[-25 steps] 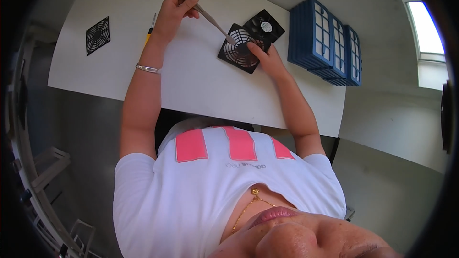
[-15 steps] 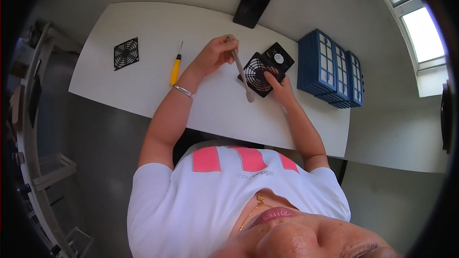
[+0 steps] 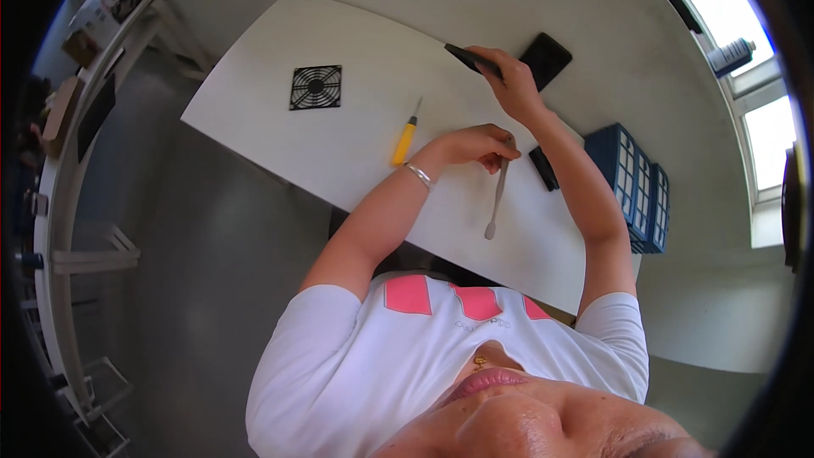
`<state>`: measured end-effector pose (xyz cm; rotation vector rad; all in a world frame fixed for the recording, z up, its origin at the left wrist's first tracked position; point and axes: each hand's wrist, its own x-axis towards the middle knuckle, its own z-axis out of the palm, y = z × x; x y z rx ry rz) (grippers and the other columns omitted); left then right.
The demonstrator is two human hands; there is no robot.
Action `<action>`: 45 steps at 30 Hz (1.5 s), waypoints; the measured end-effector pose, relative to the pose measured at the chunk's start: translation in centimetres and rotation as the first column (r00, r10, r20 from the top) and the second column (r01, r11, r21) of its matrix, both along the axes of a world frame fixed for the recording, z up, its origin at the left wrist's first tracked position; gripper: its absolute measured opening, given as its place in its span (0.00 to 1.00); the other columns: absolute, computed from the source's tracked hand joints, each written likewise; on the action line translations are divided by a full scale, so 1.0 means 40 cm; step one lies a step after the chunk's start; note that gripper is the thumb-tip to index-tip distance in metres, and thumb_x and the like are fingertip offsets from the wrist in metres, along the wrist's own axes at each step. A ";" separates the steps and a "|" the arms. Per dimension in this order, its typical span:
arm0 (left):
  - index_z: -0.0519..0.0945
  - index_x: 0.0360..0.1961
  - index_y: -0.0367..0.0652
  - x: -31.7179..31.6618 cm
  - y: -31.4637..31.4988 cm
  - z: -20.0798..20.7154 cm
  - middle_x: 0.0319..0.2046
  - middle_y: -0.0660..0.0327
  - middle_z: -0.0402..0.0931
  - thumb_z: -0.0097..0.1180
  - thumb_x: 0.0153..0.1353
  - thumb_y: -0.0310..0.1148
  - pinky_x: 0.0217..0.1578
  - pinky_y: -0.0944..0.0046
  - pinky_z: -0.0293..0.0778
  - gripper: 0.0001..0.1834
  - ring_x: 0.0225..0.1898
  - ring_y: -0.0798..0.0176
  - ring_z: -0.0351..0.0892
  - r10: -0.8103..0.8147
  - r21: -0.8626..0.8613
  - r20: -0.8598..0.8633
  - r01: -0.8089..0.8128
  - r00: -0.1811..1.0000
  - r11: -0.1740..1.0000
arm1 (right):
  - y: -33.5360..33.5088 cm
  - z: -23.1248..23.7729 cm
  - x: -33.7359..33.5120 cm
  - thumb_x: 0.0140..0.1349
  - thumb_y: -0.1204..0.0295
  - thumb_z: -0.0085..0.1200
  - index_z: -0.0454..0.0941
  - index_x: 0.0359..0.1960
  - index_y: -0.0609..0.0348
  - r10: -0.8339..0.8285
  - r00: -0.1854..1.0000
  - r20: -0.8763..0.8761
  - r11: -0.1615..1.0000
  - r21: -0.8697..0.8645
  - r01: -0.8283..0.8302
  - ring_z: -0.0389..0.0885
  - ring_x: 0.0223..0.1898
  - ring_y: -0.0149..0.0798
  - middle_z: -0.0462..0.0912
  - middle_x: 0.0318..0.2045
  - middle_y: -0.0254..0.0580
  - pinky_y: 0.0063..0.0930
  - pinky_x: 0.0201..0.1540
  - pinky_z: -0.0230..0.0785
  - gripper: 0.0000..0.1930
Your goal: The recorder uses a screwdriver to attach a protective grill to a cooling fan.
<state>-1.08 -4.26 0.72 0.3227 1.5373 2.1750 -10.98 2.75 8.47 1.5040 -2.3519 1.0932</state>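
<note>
My left hand (image 3: pixel 479 148), with a silver bangle at its wrist, pinches the upper end of a slim metal spatula (image 3: pixel 498 195). Its flat rounded tip points down toward the table's near edge. Farther off, my right hand (image 3: pixel 515 85) grips a square black fan grille (image 3: pixel 475 59), which shows nearly edge-on. Partly covered by my right forearm, the black fan (image 3: pixel 543 168) lies on the table. To the left of my left hand is a yellow-handled screwdriver (image 3: pixel 404 140), and beyond it another black fan grille (image 3: pixel 315 86) lies flat.
Stacked blue frames with white panels (image 3: pixel 632 178) stand at the right end of the white table (image 3: pixel 254 93). A dark tablet-like slab (image 3: pixel 545 59) sits by the table's far edge. A shelving rack (image 3: pixel 64 203) is off to the left.
My right hand has lifted the grille off the fan and carried it to the far side, tilting it edge-on. My left hand keeps the spatula. The whole view has swung, shifting the table rightward.
</note>
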 end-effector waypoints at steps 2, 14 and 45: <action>0.76 0.32 0.42 -0.004 0.004 -0.020 0.23 0.64 0.73 0.60 0.61 0.38 0.28 0.71 0.70 0.11 0.22 0.70 0.74 0.044 0.010 0.004 -0.044 0.999 0.999 | -0.108 -0.044 -0.002 0.60 0.78 0.55 0.77 0.56 0.48 0.190 0.954 -0.233 0.969 0.201 -0.144 0.78 0.51 0.47 0.81 0.50 0.44 0.36 0.51 0.73 0.21; 0.78 0.31 0.42 -0.013 -0.008 -0.030 0.23 0.62 0.77 0.59 0.61 0.39 0.29 0.70 0.70 0.11 0.23 0.69 0.77 0.034 -0.042 -0.054 -0.037 0.998 0.998 | -0.294 -0.116 0.041 0.52 0.48 0.66 0.60 0.69 0.46 0.335 0.938 -0.089 0.761 0.613 -0.213 0.56 0.70 0.51 0.62 0.68 0.47 0.49 0.69 0.51 0.45; 0.79 0.35 0.43 0.006 -0.066 -0.041 0.23 0.63 0.77 0.63 0.60 0.36 0.24 0.70 0.67 0.09 0.20 0.73 0.71 0.258 -0.266 -0.067 -0.267 0.964 0.926 | -0.547 -0.057 0.216 0.38 0.57 0.68 0.63 0.57 0.64 0.433 0.898 -0.073 0.631 0.737 -0.245 0.71 0.50 0.51 0.72 0.44 0.55 0.45 0.51 0.61 0.44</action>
